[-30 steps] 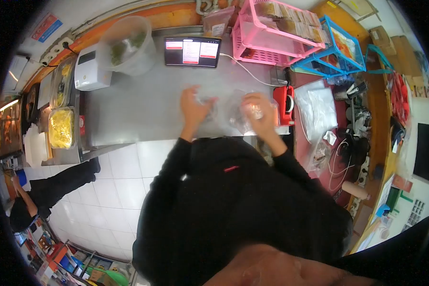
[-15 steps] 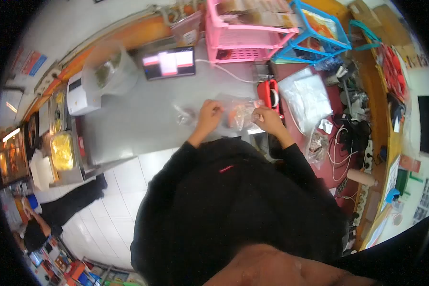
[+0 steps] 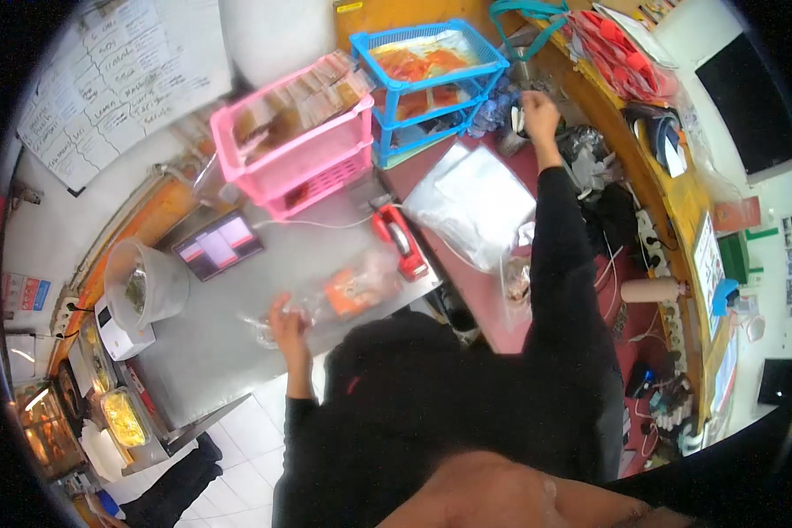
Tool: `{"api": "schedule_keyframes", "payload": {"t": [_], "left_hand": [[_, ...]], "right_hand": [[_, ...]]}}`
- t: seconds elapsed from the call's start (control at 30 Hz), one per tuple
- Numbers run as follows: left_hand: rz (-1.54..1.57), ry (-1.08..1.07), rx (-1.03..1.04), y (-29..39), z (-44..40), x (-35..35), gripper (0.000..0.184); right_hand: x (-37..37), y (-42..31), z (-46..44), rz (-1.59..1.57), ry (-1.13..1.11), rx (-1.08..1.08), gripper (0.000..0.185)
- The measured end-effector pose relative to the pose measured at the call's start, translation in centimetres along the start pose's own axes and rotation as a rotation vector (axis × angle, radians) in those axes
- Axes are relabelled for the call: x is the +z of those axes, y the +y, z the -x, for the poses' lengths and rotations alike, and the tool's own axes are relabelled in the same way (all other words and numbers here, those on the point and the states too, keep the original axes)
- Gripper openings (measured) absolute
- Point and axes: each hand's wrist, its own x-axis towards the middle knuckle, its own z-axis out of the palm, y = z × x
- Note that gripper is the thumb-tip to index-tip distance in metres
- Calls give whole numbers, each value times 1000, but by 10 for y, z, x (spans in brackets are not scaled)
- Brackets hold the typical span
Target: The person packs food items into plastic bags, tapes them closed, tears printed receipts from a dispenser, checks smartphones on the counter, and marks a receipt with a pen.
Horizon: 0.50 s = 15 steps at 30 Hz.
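My left hand (image 3: 289, 324) is at the plastic bag on the steel counter, its fingers curled at the bag's left part; what they grip is blurred. An orange item (image 3: 350, 292) lies inside the clear bag, to the right of that hand. My right hand (image 3: 539, 114) is stretched far to the upper right, fingers bent together, beside a container with white-handled tools (image 3: 517, 121). Anything between those fingers is too small to tell. The red tape dispenser (image 3: 398, 242) stands at the counter's right edge, near the bag.
Pink baskets (image 3: 295, 145) and blue baskets (image 3: 427, 75) stand at the back. A tablet (image 3: 218, 245), a round plastic tub (image 3: 145, 286) and a white device (image 3: 121, 333) are on the left. White bags (image 3: 471, 202) lie on the red surface. A person's dark-clothed legs (image 3: 172, 484) show lower left.
The view has swung to the right. My right hand has left the bag and reached up to the tool container. The orange item's bag lies on the counter, with my left hand at its left side.
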Motion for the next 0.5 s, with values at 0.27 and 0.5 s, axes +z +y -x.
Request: {"api": "schedule_keyframes", "payload": {"t": [0.27, 0.5], "left_hand": [[6, 177, 2, -21, 22, 21, 29], [36, 264, 14, -32, 34, 44, 30]], "right_hand": [[28, 111, -118, 696, -322, 213, 24], [37, 117, -144, 729, -528, 205, 41]]}}
